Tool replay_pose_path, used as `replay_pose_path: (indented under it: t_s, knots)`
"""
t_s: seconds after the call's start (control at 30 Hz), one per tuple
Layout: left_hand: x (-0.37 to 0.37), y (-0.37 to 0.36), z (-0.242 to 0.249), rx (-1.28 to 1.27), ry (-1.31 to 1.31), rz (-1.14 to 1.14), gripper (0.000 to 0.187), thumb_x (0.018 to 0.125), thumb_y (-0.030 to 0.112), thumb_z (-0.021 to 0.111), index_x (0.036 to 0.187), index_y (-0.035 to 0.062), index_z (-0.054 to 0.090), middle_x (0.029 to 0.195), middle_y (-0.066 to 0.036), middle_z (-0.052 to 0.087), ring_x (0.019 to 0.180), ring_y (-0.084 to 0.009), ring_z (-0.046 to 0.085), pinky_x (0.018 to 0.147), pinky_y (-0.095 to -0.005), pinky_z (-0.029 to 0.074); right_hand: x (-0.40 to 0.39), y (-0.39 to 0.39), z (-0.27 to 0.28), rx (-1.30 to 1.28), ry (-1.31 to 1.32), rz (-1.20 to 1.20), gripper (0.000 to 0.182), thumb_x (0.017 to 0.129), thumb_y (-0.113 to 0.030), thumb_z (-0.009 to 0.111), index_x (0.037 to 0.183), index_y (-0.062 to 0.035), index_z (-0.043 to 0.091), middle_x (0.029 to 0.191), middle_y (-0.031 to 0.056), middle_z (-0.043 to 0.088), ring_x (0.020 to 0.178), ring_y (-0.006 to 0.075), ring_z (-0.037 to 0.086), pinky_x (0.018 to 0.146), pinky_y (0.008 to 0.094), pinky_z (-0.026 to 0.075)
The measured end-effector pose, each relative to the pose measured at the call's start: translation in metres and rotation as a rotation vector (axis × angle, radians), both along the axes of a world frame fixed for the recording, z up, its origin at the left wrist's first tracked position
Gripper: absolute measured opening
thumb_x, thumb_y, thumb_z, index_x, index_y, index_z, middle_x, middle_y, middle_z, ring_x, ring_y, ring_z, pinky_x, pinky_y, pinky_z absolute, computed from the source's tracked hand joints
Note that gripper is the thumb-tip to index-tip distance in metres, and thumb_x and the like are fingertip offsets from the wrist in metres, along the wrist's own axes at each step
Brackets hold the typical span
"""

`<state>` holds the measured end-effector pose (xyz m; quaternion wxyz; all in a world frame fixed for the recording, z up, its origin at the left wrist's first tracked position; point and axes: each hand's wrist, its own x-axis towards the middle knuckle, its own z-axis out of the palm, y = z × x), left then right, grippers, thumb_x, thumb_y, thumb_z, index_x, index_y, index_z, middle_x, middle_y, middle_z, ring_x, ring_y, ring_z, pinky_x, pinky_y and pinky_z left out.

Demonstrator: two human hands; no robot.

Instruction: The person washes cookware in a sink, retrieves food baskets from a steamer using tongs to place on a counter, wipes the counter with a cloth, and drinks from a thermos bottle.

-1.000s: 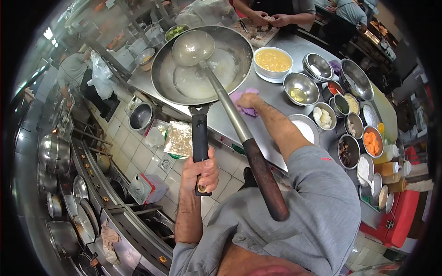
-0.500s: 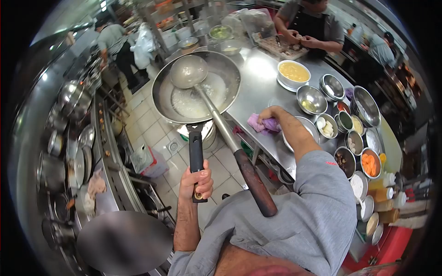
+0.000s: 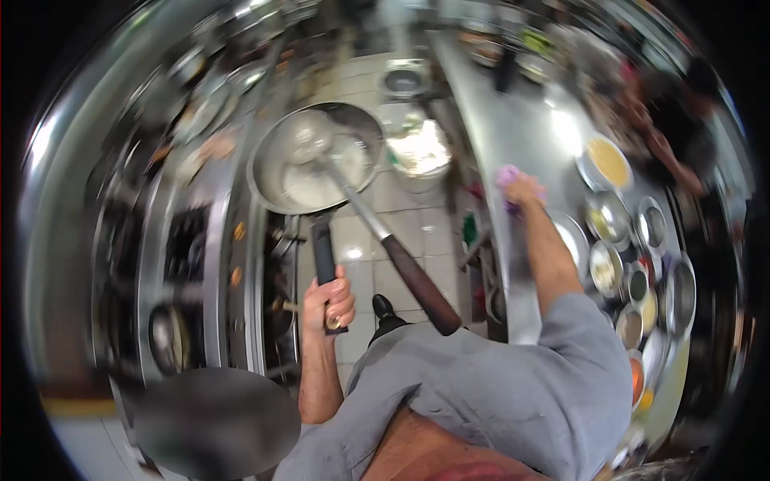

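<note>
My left hand point(image 3: 330, 303) is wrapped round the black handle of a large metal wok point(image 3: 265, 172), held up over the floor. Whitish liquid lies in the wok. A ladle point(image 3: 365, 212) rests with its bowl in the wok, its dark wooden grip point(image 3: 419, 284) sticking out over the rim towards my body, with no hand on it. At the steel table's edge my right hand point(image 3: 525, 191) holds a purple cloth point(image 3: 508, 178); motion blur softens its fingers.
On the right, the steel table point(image 3: 513, 104) bears a bowl of yellow liquid point(image 3: 607, 163) and several ingredient bowls. Beyond it stands a person point(image 3: 670, 136). A stove point(image 3: 188, 240) lines the left. A bucket point(image 3: 419, 152) stands on the tiled floor.
The view has swung left towards the stove. The wok, still in my left hand, is now nearer the stove side. My right hand remains at the cloth by the table edge.
</note>
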<state>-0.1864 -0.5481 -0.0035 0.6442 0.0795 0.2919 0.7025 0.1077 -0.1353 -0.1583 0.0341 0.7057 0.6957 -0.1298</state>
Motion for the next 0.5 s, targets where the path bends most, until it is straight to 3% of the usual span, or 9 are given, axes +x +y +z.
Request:
replay_pose_path:
  t_s: [0.1,0.13,0.23,0.27,0.3,0.37,0.4,0.43,0.5]
  knots:
    - [0.005,-0.035,0.004,0.055,-0.018,0.09,0.013,0.084,0.006,0.049,0.097,0.0063,0.05,0.057,0.003,0.036,0.037,-0.0058,0.034,0.031,-0.0246,0.027,0.002,0.01,-0.007,0.012,-0.089,0.236,0.05,0.085,-0.049,0.044,0.132,-0.0348,0.038,0.137,0.0032,0.039,0.123,0.0312,0.039,0.101,0.0553,0.028]
    - [0.005,-0.049,0.006,0.07,-0.023,0.128,0.013,0.084,0.005,0.049,0.097,0.0067,0.05,0.056,0.002,0.036,0.038,-0.0058,0.034,0.031,-0.0245,0.028,0.025,0.059,-0.069,0.109,-0.222,0.634,0.051,0.086,-0.051,0.04,0.134,-0.033,0.036,0.14,-0.0003,0.036,0.124,0.0301,0.038,0.101,0.0515,0.03]
    - [0.004,-0.09,0.012,0.144,0.005,0.245,0.014,0.083,0.004,0.05,0.097,0.0071,0.049,0.056,0.002,0.036,0.038,-0.0059,0.034,0.031,-0.0245,0.027,0.048,0.111,-0.115,0.204,-0.179,1.056,0.045,0.086,-0.017,0.036,0.13,-0.0094,0.04,0.14,0.0122,0.032,0.13,0.0271,0.029,0.111,0.0411,0.016]
    - [0.002,-0.107,0.014,0.156,0.023,0.298,0.014,0.083,0.004,0.051,0.097,0.0072,0.048,0.056,0.002,0.036,0.038,-0.0059,0.034,0.031,-0.0246,0.027,0.047,0.108,-0.098,0.211,-0.36,1.141,0.046,0.088,-0.023,0.036,0.134,-0.0212,0.037,0.143,0.0011,0.03,0.134,0.0262,0.021,0.109,0.0371,0.021]
    - [0.0,-0.124,0.017,0.167,0.049,0.338,0.014,0.083,0.004,0.052,0.096,0.0075,0.047,0.057,0.002,0.036,0.038,-0.006,0.034,0.032,-0.025,0.027,0.049,0.119,-0.099,0.267,-0.382,1.302,0.049,0.083,-0.017,0.039,0.132,-0.0167,0.04,0.142,0.0064,0.031,0.134,0.029,0.02,0.111,0.0373,0.018]
    - [0.0,-0.158,0.03,0.184,0.077,0.472,0.016,0.082,0.004,0.052,0.096,0.0056,0.045,0.057,0.001,0.037,0.037,-0.006,0.034,0.031,-0.0249,0.027,0.035,0.106,-0.072,0.13,-0.652,1.344,0.047,0.086,-0.018,0.036,0.132,-0.0111,0.039,0.143,0.0098,0.028,0.134,0.0315,0.018,0.111,0.0389,0.015]
    - [0.005,-0.171,0.039,0.171,0.096,0.544,0.019,0.082,0.004,0.052,0.098,0.0037,0.043,0.057,0.001,0.037,0.036,-0.006,0.034,0.029,-0.0248,0.028,0.052,0.147,-0.115,0.099,-0.41,1.284,0.045,0.091,-0.023,0.032,0.134,-0.0105,0.037,0.143,0.0116,0.028,0.134,0.0316,0.018,0.111,0.0388,0.015]
    - [0.005,-0.192,0.045,0.169,0.125,0.625,0.02,0.081,0.004,0.053,0.098,0.0036,0.043,0.057,0.001,0.037,0.036,-0.006,0.035,0.029,-0.0253,0.028,0.043,0.135,-0.102,0.012,-0.337,1.098,0.047,0.094,-0.029,0.028,0.135,-0.0094,0.035,0.143,0.0127,0.028,0.133,0.0324,0.022,0.11,0.0388,0.015]
    - [0.004,-0.231,0.048,0.216,0.145,0.742,0.02,0.081,0.005,0.054,0.097,0.0031,0.042,0.056,0.001,0.037,0.035,-0.0057,0.035,0.027,-0.027,0.031,0.033,0.117,-0.08,0.006,-0.313,0.786,0.052,0.089,-0.033,0.035,0.134,-0.0082,0.036,0.136,0.0144,0.036,0.126,0.0343,0.03,0.105,0.0414,0.021]
